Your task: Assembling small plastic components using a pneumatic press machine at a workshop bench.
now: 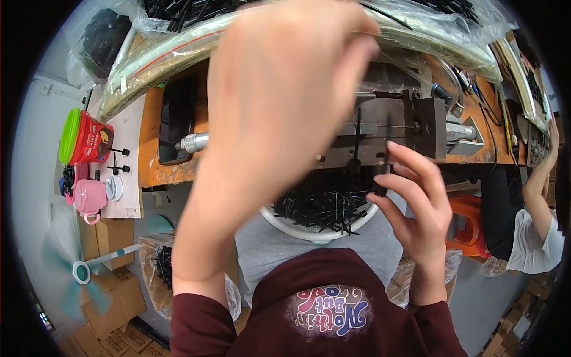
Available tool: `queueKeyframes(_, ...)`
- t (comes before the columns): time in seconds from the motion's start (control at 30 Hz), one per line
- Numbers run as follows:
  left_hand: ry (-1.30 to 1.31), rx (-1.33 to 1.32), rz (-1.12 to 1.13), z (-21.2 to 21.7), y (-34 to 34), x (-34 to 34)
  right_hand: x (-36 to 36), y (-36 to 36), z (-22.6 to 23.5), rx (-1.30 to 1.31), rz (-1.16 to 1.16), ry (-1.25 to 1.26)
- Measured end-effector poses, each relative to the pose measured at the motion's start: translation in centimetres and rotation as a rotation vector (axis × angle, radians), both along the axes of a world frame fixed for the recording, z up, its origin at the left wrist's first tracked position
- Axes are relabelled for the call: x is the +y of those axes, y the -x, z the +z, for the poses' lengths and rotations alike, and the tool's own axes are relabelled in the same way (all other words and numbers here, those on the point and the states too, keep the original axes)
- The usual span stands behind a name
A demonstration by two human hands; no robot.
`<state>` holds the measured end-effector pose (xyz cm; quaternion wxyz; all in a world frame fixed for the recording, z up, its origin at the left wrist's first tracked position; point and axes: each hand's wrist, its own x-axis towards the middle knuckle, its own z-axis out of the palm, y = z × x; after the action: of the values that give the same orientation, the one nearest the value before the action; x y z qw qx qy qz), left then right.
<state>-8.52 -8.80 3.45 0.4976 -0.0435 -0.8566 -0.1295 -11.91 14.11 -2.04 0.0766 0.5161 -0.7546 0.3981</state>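
My left hand [279,89] is raised close to the camera over the bench, blurred. Its fingertips point to the upper right, and what they hold, if anything, cannot be made out. Lower down, my right hand [416,199] pinches a thin black plastic stick with a thicker end [380,185], its shaft pointing up in front of a dark metal fixture [386,113]. Another black stick [358,134] stands beside it at the fixture. Below, in my lap, a white round basket [279,223] holds a heap of similar black parts [315,205].
A smartphone [177,122] and metal cylinder [193,143] are on the bench's left. A red tub with green lid [92,138] and pink cup [90,195] stand further left. Plastic bags [172,56] line the back. A fan [81,272] is lower left; another person's arm [541,172] is right.
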Motion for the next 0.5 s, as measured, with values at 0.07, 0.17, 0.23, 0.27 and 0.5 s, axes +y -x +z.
queueKeyframes(0.07,0.097,0.072,0.051,1.0,2.2,-2.5,-0.9,0.1,-0.4,0.07,0.031,-0.054)
queueKeyframes(0.17,-0.109,-0.236,-0.045,2.9,3.5,-3.1,-1.8,0.2,-1.0,0.173,0.026,-0.126)
queueKeyframes(0.23,-0.228,-0.386,-0.067,3.6,3.9,-3.0,-2.3,0.0,-0.5,0.223,-0.003,-0.194)
queueKeyframes(0.27,-0.257,-0.44,-0.06,3.9,4.2,-2.8,-2.5,0.3,-0.8,0.266,-0.019,-0.154)
queueKeyframes(0.5,-0.237,-0.283,-0.102,3.7,3.1,-2.8,-2.7,0.2,0.2,0.313,-0.014,-0.263)
